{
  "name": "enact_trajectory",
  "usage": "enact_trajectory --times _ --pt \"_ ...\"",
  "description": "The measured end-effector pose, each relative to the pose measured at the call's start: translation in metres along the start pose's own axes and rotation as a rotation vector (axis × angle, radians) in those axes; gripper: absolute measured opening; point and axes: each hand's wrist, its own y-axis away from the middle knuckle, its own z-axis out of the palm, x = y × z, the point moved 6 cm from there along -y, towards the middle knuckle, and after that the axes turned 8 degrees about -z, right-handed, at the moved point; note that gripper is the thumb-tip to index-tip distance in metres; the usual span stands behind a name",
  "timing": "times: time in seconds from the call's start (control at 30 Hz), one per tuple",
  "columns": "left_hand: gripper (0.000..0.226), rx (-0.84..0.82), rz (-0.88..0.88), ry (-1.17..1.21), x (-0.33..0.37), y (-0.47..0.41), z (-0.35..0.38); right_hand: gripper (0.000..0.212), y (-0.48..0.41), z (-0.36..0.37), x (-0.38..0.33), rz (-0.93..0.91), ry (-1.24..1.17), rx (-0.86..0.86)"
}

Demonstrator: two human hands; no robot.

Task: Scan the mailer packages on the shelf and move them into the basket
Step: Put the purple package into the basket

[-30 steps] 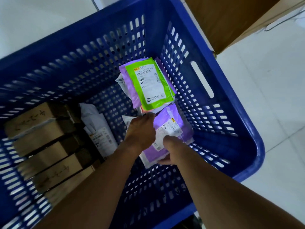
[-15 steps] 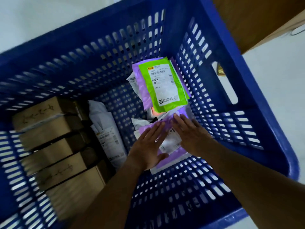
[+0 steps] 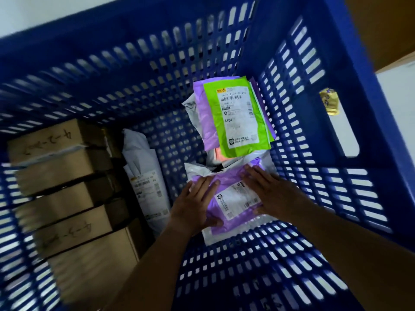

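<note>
The left side of the blue slotted plastic basket (image 3: 314, 63) was blocked by stacked brown cardboard boxes (image 3: 56, 162), with a white plastic mailer (image 3: 146, 187) just beside them. The far right was occupied by piled green and purple plastic mailers (image 3: 235, 117). Bare floor was left open down the middle and along the near wall.

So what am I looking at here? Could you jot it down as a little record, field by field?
Container: blue slotted plastic basket
Hands: left hand and right hand lie flat, fingers straight, on a purple plastic mailer with white label
Beyond it: green plastic mailer on top of other mailers
Left side: brown cardboard boxes, white plastic mailer beside them
</note>
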Motion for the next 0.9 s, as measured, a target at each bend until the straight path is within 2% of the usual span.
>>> enact_trajectory --times 0.13,0.33,0.43,0.53,0.67,0.77,0.9 --pt "0.11 -0.013 -0.009 -0.013 0.004 0.012 -0.014 0.116 0.0 -0.007 -0.004 0.044 -0.011 -0.028" --pt "0.083 0.021 -0.05 0.086 0.003 0.045 -0.053 0.104 0.021 -0.053 -0.027 0.063 -0.035 -0.002" --pt "0.076 -0.041 -0.114 0.074 0.0 0.063 -0.082 0.083 0.034 -0.079 -0.042 0.111 -0.077 -0.018" --pt "0.073 -0.046 -0.185 0.134 -0.003 0.084 -0.126 0.071 0.046 -0.114 -0.059 0.15 -0.092 -0.044" --pt "0.066 -0.047 -0.32 0.395 -0.014 0.112 -0.188 0.067 0.059 -0.163 -0.079 0.2 -0.13 -0.053" --pt "0.064 -0.024 -0.355 0.426 -0.026 0.135 -0.228 0.07 0.069 -0.203 -0.096 0.215 -0.149 -0.011" --pt "0.061 0.005 -0.422 0.437 -0.041 0.175 -0.28 0.06 0.088 -0.267 -0.121 0.236 -0.222 0.094"
